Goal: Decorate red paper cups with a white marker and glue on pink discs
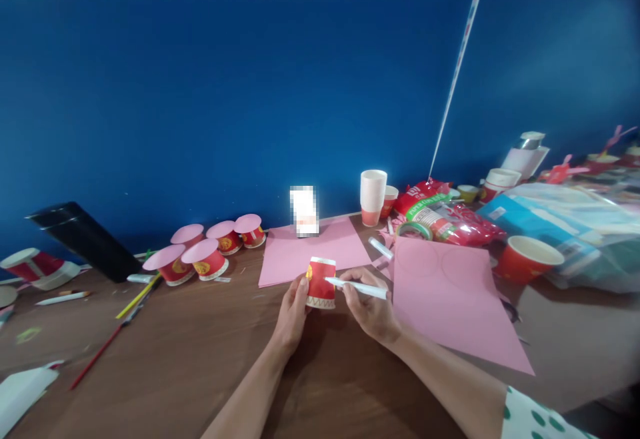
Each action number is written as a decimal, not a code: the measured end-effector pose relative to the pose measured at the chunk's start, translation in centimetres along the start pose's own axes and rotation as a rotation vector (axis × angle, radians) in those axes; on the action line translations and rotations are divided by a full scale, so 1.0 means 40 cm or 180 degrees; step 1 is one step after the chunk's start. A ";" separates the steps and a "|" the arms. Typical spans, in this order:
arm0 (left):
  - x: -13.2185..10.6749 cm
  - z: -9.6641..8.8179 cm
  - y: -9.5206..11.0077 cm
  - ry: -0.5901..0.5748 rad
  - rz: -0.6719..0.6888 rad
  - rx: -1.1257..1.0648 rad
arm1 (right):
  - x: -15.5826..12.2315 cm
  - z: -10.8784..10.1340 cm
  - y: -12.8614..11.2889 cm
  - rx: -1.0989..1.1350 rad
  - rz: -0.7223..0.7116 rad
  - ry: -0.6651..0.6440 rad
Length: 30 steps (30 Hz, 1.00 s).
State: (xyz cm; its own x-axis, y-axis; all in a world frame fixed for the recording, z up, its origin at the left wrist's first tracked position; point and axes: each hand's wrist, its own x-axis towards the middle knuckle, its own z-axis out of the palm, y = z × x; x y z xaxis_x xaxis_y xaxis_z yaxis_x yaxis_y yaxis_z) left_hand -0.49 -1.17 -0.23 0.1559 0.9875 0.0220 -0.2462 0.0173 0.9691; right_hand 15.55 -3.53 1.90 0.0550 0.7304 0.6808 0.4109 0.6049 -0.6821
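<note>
My left hand (pixel 293 312) is closed round the left side of a small red paper cup (pixel 323 282) with a yellow emblem and a pale zigzag band at its lower end. It holds the cup over the brown table, with a white strip showing at the top. In my right hand (pixel 373 316) is a white pen (pixel 367 289), its pointed tip aimed left at the cup's red side. Whether the tip touches the cup I cannot tell. Behind the cup lie pink paper sheets (pixel 280 259), and another pink sheet (pixel 450 299) rests to the right of my right hand.
Several red cups topped with pink discs (pixel 201 250) stand at left, near a black bottle (pixel 85 242). A phone-like bright object (pixel 305 211), blurred out, stands at the back. Stacked white cups (pixel 373 192), a red plastic packet (pixel 445 212) and an orange cup (pixel 527 259) occupy the right.
</note>
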 end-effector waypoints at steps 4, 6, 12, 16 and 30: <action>-0.001 0.003 0.001 0.0080 -0.0024 0.0122 | 0.001 0.001 -0.002 -0.0092 -0.0210 0.0045; -0.002 0.002 0.001 0.0073 0.0006 0.0126 | 0.004 0.000 -0.002 -0.0125 -0.0285 0.0090; -0.001 -0.002 -0.002 -0.0024 0.0064 0.0114 | 0.010 0.001 -0.003 -0.0149 -0.0335 0.0070; 0.003 -0.002 -0.006 -0.0027 0.0130 0.0212 | 0.009 0.005 0.000 -0.0169 -0.0306 0.0036; -0.003 0.004 0.007 -0.0083 0.0067 0.0264 | 0.009 0.005 0.003 -0.0099 -0.0248 -0.0037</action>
State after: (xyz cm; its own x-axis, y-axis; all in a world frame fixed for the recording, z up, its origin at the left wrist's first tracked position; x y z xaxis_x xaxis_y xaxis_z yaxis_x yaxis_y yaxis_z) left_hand -0.43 -1.29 0.08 0.1765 0.9831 0.0479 -0.1698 -0.0175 0.9853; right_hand 15.43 -3.12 2.00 0.0112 0.6852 0.7283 0.4417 0.6501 -0.6183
